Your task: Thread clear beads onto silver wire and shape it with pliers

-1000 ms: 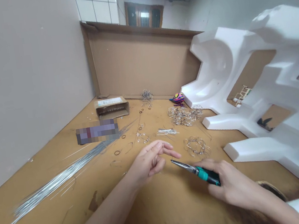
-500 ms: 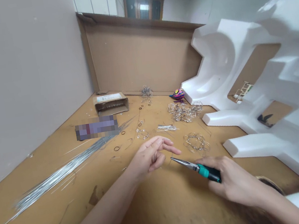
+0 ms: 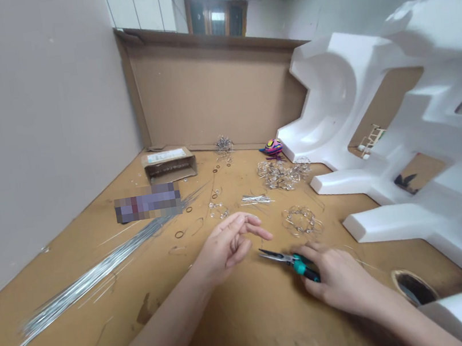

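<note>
My left hand is closed in a pinch, palm side partly hidden. A faint thin wire shows by its fingertips; most of it is hidden or too fine to see. My right hand grips long-nose pliers with teal and black handles. Their jaws point at the left fingertips and stand slightly apart, with a small gap to the hand. Beyond the hands lie a ring of bent wire pieces, a tangled heap of wire loops and a small stack of short straight wires.
A long bundle of straight wires lies at left, near a pixelated purple item and a small cardboard box. White foam lines the right side. A colourful toy-like object sits at the back. A round hole is at lower right.
The pliers and my right hand have moved left and slightly down. The jaws, earlier together, now stand slightly apart. My left hand keeps its pinch; the view has shifted a little.
</note>
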A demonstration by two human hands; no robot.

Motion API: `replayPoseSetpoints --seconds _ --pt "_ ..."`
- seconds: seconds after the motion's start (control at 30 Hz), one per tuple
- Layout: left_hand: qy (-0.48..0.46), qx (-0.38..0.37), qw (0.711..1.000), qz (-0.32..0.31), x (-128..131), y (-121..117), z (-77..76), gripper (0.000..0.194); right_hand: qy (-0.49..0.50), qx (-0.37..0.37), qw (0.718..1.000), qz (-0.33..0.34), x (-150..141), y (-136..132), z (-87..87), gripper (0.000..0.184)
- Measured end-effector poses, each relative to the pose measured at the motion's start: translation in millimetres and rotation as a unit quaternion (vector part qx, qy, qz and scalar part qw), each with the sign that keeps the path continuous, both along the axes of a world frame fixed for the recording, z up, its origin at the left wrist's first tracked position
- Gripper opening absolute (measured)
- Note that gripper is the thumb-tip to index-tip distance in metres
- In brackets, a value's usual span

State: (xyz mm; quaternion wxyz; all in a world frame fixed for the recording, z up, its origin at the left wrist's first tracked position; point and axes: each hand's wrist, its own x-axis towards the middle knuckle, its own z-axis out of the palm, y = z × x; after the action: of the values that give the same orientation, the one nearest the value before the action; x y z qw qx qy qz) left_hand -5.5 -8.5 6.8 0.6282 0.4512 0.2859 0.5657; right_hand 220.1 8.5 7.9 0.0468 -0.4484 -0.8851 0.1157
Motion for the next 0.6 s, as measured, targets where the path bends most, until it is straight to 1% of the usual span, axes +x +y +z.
replayPoseSetpoints --seconds 0.13,0.27,0.37,0.5,0.6 --pt "-0.034 -0.014 0.999 -0.008 0.1 2.3 -4.4 0.023 -0.012 0.034 0.999 0.002 -9.7 2.8 -11.6 0.043" --pt "-0.071 -0.028 0.997 -0.022 -1.5 5.0 -6.8 0.022 -0.019 0.06 0.998 0.001 -10.8 8.8 -17.1 0.043" --pt "-0.089 -0.043 0.995 -0.035 -1.8 5.3 -7.1 0.022 -0.023 0.086 0.996 0.019 -13.0 15.4 -21.5 0.04" --pt "-0.096 -0.056 0.993 -0.043 -0.2 5.0 -9.5 0.02 -0.011 0.105 0.993 0.044 -21.8 21.2 -26.9 0.035" --pt "-0.101 -0.067 0.992 -0.047 2.1 5.6 -12.6 0.021 0.018 0.111 0.992 0.054 -27.6 21.8 -29.1 0.034"
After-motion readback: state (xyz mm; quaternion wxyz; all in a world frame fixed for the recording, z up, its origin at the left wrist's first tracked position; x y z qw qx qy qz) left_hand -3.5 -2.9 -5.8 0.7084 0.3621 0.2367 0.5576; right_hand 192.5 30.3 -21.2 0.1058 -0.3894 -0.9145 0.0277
